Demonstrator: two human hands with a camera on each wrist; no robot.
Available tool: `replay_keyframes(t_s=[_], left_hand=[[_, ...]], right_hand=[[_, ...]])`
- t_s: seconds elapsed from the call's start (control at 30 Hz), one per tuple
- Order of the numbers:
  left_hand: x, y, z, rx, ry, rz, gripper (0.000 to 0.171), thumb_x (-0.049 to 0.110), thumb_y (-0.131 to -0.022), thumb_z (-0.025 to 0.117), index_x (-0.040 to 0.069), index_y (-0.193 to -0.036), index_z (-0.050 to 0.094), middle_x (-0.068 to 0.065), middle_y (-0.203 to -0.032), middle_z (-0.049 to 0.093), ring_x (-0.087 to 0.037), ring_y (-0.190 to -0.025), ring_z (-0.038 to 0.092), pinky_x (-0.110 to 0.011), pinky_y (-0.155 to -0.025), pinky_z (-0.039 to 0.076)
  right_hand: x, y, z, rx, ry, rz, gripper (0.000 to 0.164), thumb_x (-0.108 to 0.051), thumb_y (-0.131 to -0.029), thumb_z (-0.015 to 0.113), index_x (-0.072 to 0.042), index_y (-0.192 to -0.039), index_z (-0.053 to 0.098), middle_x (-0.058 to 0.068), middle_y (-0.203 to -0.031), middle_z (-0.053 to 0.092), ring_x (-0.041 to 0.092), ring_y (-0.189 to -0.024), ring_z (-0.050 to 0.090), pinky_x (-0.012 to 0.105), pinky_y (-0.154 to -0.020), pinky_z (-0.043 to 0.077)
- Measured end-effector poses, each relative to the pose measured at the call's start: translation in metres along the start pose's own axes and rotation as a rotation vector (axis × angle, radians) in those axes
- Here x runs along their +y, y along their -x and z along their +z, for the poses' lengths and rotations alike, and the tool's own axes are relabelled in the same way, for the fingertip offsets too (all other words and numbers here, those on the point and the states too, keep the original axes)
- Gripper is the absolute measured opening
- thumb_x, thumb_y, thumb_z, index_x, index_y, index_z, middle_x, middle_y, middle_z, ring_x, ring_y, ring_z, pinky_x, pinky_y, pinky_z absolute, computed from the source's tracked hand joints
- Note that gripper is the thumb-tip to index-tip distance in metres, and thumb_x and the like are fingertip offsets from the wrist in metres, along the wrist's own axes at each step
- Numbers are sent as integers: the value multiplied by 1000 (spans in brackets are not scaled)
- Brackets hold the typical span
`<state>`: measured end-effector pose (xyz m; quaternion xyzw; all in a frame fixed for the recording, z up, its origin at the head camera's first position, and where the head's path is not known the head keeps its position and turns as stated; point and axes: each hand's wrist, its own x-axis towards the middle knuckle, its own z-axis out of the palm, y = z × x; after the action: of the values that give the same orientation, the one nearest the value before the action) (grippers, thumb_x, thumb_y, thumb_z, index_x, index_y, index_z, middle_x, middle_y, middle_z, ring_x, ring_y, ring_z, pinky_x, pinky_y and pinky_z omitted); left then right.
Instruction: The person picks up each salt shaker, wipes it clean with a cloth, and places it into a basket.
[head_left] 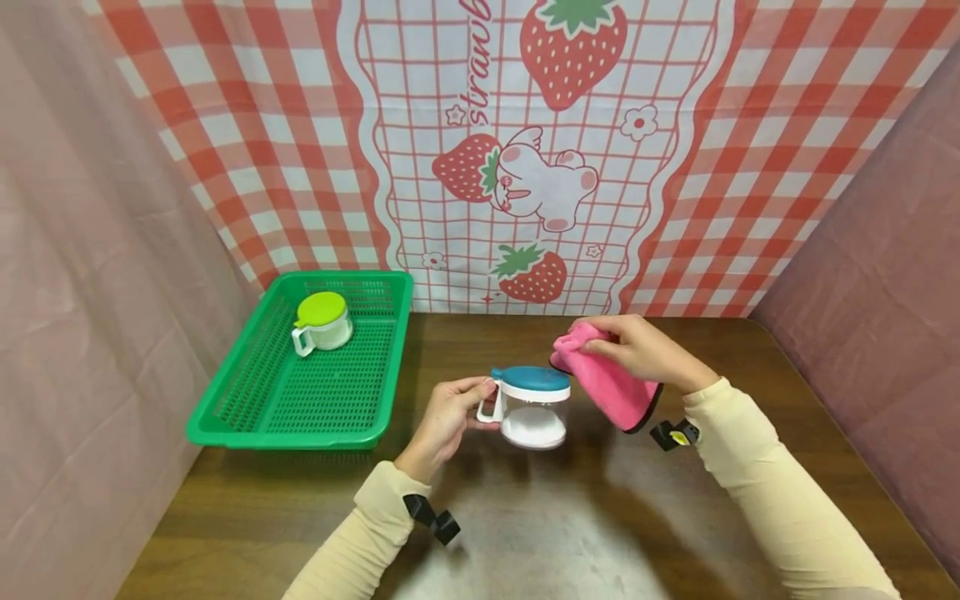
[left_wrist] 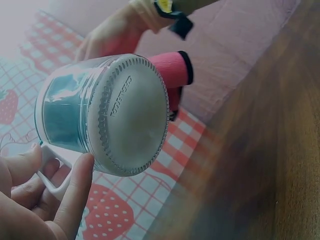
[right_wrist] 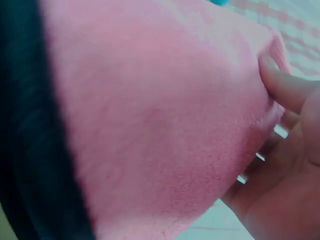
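Note:
A clear seasoning jar [head_left: 534, 417] with a blue lid and a white handle is held up over the table by my left hand [head_left: 448, 417]. The fingers grip the handle [left_wrist: 57, 170], and the jar's ridged white base [left_wrist: 134, 116] faces the left wrist camera. White contents show through the jar's wall in the head view. Just right of the jar, my right hand [head_left: 651, 352] pinches a pink cloth [head_left: 611, 379] with a dark edge between thumb and fingers. The cloth hangs down beside the lid and fills much of the right wrist view.
A green plastic basket [head_left: 397, 367] stands on the left of the wooden table [head_left: 480, 517]. Inside it sits a second clear jar [head_left: 330, 332] with a lime lid and white handle. A checked strawberry curtain [head_left: 517, 167] hangs behind the table, with pink cloth walls at both sides.

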<state>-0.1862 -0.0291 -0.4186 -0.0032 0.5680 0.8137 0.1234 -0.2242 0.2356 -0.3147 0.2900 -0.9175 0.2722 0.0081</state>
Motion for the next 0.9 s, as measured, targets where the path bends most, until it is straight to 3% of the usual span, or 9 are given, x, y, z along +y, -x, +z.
replay_keyframes(t_s=[0.2, 0.4, 0.9], left_hand=[[0, 0, 2, -15, -8, -7, 35, 11, -85, 61, -12, -110, 57, 1, -73, 65, -14, -68, 62, -37, -58, 59], [-1, 1, 3, -29, -26, -16, 36, 13, -84, 62, -12, -111, 57, 0, -72, 65, -17, -69, 62, -38, -59, 59], [-4, 0, 4, -44, -41, -33, 36, 11, -85, 61, -12, -111, 56, 0, -70, 65, -13, -66, 63, -40, -59, 58]], right_hand=[[-18, -15, -8, -172, 79, -89, 22, -22, -87, 59, -23, -108, 63, -7, -97, 65, 8, -83, 56, 23, -75, 51], [-29, -21, -5, -303, 84, -109, 31, -28, -84, 63, -17, -112, 63, -7, -99, 65, 8, -84, 55, 23, -74, 50], [-40, -27, 8, -297, 127, -144, 30, -31, -82, 65, -20, -109, 65, -6, -101, 66, 7, -87, 56, 26, -79, 51]])
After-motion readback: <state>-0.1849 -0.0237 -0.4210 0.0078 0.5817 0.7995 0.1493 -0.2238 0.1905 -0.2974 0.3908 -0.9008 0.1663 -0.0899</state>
